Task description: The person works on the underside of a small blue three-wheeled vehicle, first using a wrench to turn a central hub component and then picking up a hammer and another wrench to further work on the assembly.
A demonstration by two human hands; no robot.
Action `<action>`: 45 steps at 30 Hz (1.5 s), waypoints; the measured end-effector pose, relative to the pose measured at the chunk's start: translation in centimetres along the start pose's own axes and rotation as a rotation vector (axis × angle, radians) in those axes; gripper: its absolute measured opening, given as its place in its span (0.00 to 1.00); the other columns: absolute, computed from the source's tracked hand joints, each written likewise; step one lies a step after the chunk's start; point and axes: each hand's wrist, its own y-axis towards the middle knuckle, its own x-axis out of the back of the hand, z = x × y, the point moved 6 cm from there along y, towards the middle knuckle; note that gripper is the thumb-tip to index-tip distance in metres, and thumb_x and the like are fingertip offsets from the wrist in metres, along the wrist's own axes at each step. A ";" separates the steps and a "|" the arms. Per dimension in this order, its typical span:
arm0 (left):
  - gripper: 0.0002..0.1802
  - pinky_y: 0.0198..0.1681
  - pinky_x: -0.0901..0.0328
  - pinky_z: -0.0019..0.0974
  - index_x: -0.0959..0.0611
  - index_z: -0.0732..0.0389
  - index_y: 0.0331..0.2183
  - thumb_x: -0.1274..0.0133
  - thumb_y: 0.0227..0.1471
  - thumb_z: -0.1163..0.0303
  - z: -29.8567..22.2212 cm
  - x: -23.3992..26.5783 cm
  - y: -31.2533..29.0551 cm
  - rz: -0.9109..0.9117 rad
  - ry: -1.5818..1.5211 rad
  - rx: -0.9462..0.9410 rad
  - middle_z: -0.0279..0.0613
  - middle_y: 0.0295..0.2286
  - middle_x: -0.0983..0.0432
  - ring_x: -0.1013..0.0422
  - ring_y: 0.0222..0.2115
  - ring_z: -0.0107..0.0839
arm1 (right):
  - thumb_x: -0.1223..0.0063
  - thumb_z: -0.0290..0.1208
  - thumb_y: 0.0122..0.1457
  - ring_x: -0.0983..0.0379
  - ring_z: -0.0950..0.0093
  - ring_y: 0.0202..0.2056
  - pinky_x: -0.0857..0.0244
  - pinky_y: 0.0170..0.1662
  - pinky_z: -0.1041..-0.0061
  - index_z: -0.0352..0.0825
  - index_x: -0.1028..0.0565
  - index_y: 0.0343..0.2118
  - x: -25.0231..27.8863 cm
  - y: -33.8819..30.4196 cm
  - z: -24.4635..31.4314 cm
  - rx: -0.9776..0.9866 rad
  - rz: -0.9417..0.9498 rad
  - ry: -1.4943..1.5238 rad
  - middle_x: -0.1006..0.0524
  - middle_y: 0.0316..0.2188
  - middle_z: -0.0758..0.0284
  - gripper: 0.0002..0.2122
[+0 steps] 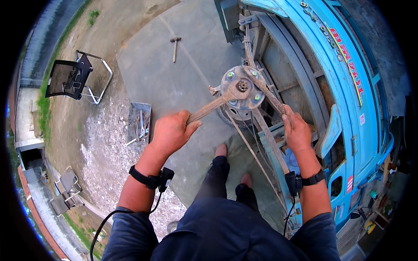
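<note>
A round, greasy metal wheel hub (256, 102) stands out in front of me, with several green-tipped studs around its face. My left hand (171, 132) is closed around the handle of a large rusty wrench (211, 106), whose broad head sits at the hub's centre. In my right hand (298, 130) is the near end of a rusty metal bar (272, 99). The bar slants across the right part of the hub, and its far end lies against the hub's upper face. Both arms reach forward, one on each side of the hub.
A blue truck body (339, 56) with a metal frame (300, 52) fills the right side. On the concrete lies a hammer (175, 47). Left of my left hand sits a metal tray (148, 114) of tools. A black chair (80, 74) stands farther left. My feet are below the hub.
</note>
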 end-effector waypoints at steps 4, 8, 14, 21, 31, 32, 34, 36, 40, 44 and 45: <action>0.20 0.24 0.34 0.48 0.23 0.60 0.25 0.38 0.50 0.52 0.8 0.8 0.4 0.000 -0.006 -0.006 0.47 0.19 0.25 0.26 0.21 0.49 | 0.50 0.36 0.63 0.25 0.50 0.38 0.30 0.40 0.57 0.43 0.25 0.53 0.1 0.1 0.0 -0.049 0.026 0.024 0.22 0.39 0.53 0.15; 0.20 0.24 0.34 0.48 0.23 0.60 0.26 0.39 0.50 0.52 1.4 0.2 0.0 0.053 0.023 -0.025 0.47 0.18 0.25 0.26 0.21 0.50 | 0.49 0.35 0.62 0.25 0.50 0.37 0.30 0.39 0.56 0.43 0.25 0.52 -0.1 0.0 -0.2 -0.046 0.030 0.056 0.22 0.38 0.52 0.15; 0.21 0.24 0.34 0.49 0.22 0.60 0.26 0.40 0.51 0.51 1.5 -0.2 2.1 0.080 0.006 -0.059 0.48 0.19 0.25 0.26 0.22 0.51 | 0.48 0.34 0.62 0.25 0.50 0.37 0.30 0.39 0.56 0.41 0.24 0.51 -0.1 0.2 -0.4 -0.031 0.019 0.026 0.22 0.37 0.52 0.15; 0.20 0.24 0.34 0.49 0.23 0.60 0.26 0.40 0.52 0.51 1.4 -2.3 1.7 0.066 -0.048 -0.032 0.49 0.19 0.25 0.27 0.21 0.51 | 0.48 0.34 0.62 0.25 0.51 0.38 0.30 0.40 0.58 0.41 0.24 0.51 0.1 0.2 -0.1 -0.049 0.022 0.053 0.22 0.38 0.53 0.15; 0.20 0.23 0.34 0.49 0.24 0.59 0.26 0.40 0.52 0.52 0.5 -2.9 0.6 -0.036 0.002 0.022 0.47 0.19 0.25 0.26 0.21 0.50 | 0.51 0.39 0.64 0.25 0.51 0.37 0.30 0.39 0.58 0.45 0.25 0.53 0.2 0.1 0.3 -0.082 0.045 0.005 0.23 0.37 0.56 0.16; 0.20 0.24 0.34 0.49 0.23 0.59 0.26 0.41 0.52 0.52 0.6 -3.0 0.5 -0.027 0.003 0.031 0.48 0.19 0.25 0.26 0.22 0.51 | 0.52 0.39 0.64 0.25 0.51 0.36 0.30 0.38 0.58 0.45 0.25 0.53 0.3 0.1 0.5 -0.076 0.036 -0.001 0.23 0.36 0.56 0.16; 0.20 0.24 0.34 0.49 0.23 0.60 0.26 0.41 0.52 0.52 0.5 -3.0 0.7 -0.010 -0.016 0.042 0.48 0.19 0.25 0.26 0.22 0.51 | 0.52 0.39 0.64 0.25 0.51 0.36 0.30 0.38 0.58 0.46 0.25 0.54 0.4 0.0 0.6 -0.064 0.021 -0.012 0.23 0.35 0.57 0.16; 0.21 0.23 0.34 0.49 0.24 0.59 0.25 0.41 0.52 0.51 0.6 -2.9 0.7 -0.007 -0.020 0.044 0.47 0.19 0.25 0.27 0.21 0.50 | 0.52 0.39 0.64 0.25 0.51 0.36 0.30 0.38 0.58 0.46 0.25 0.54 0.4 0.2 0.9 -0.059 0.022 -0.032 0.24 0.36 0.57 0.16; 0.22 0.21 0.35 0.48 0.25 0.59 0.24 0.41 0.51 0.50 0.6 -2.6 0.9 -0.015 -0.025 0.032 0.45 0.18 0.25 0.27 0.20 0.48 | 0.53 0.36 0.66 0.24 0.57 0.39 0.30 0.42 0.65 0.43 0.26 0.55 0.3 0.2 1.0 -0.106 0.070 -0.097 0.23 0.39 0.59 0.16; 0.22 0.21 0.35 0.49 0.25 0.60 0.24 0.41 0.51 0.50 0.2 -1.5 0.9 -0.017 -0.024 0.013 0.46 0.18 0.25 0.27 0.20 0.49 | 0.54 0.36 0.66 0.24 0.57 0.40 0.30 0.43 0.65 0.43 0.26 0.55 0.4 0.0 1.2 -0.126 0.046 -0.113 0.23 0.39 0.59 0.16; 0.22 0.22 0.35 0.49 0.25 0.60 0.24 0.41 0.51 0.50 0.0 -1.3 0.9 -0.012 -0.029 0.014 0.47 0.18 0.25 0.27 0.20 0.50 | 0.54 0.36 0.66 0.24 0.57 0.40 0.30 0.43 0.65 0.43 0.26 0.55 0.5 -0.1 1.3 -0.131 0.044 -0.120 0.23 0.39 0.59 0.16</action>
